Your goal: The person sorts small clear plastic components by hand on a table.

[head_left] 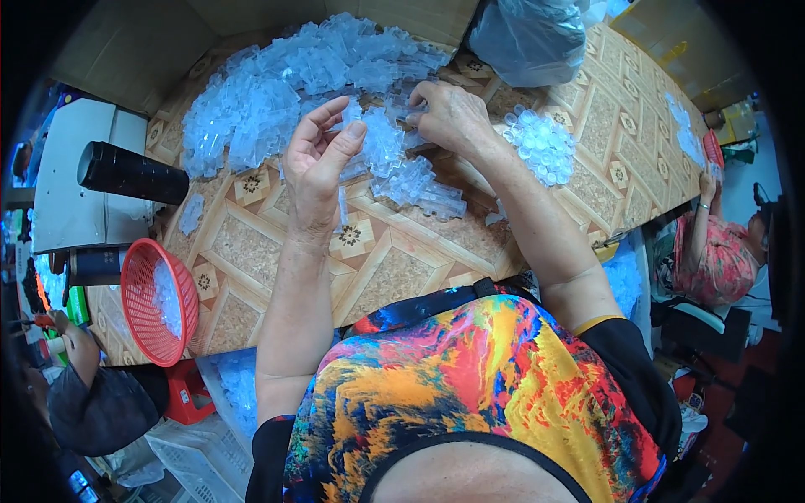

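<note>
My left hand [317, 163] is raised over the table, palm turned inward, fingers bent. A small clear plastic piece [353, 111] shows between its thumb and index fingertip, seemingly gripped there. To the right, my right hand [449, 115] reaches to the pile with fingers curled together; what they pinch is hidden. A large heap of flat, clear plastic pieces [251, 113] spreads beyond both hands. A smaller loose heap [419, 189] of the same kind lies nearer me. Right of my right forearm sits a cluster of round, clear discs [541, 147].
A red plastic basket [138, 289] with clear pieces stands at the left table edge. Behind it are a black cylinder [130, 172] and a white box [71, 180]. A pale plastic bag [532, 42] stands at the back. Other people work at left and right.
</note>
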{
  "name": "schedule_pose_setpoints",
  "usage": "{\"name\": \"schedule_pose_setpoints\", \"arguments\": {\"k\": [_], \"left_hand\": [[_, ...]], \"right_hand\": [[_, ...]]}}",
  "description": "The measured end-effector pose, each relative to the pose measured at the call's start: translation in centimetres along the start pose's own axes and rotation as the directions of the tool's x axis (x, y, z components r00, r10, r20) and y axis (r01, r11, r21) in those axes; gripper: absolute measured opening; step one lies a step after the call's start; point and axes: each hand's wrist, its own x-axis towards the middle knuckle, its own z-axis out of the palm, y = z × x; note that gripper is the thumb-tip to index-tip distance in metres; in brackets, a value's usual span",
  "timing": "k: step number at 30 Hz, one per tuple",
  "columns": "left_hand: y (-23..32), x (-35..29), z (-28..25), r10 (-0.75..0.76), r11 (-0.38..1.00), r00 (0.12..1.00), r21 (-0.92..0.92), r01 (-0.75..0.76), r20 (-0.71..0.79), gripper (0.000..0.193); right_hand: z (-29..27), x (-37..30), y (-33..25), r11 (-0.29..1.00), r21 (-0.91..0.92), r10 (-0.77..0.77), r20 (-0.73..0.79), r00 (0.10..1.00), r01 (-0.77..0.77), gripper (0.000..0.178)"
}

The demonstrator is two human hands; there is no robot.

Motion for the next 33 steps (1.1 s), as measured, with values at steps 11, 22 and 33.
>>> {"name": "schedule_pose_setpoints", "arguments": {"k": [11, 22, 33], "left_hand": [[-1.2, 0.4, 0.2, 0.158, 0.961, 0.983, 0.212, -0.175, 0.096, 0.063], [-2.7, 2.0, 0.3, 0.323, 0.923, 0.939, 0.179, -0.34, 0.12, 0.065], [-2.9, 1.7, 1.5, 0.126, 0.99, 0.982, -0.081, -0.116, 0.139, 0.067]], "right_hand": [[-0.5, 0.2, 0.1, 0.561, 0.824, 0.148, -0.002, 0.989, -0.082, 0.026], [1.0, -1.4, -1.4, 0.18, 0.984, -0.243, 0.058, 0.968, -0.014, 0.045], [0.5, -0.8, 0.1, 0.546, 0.672, -0.489, -0.229, 0.842, 0.5, 0.092]]}}
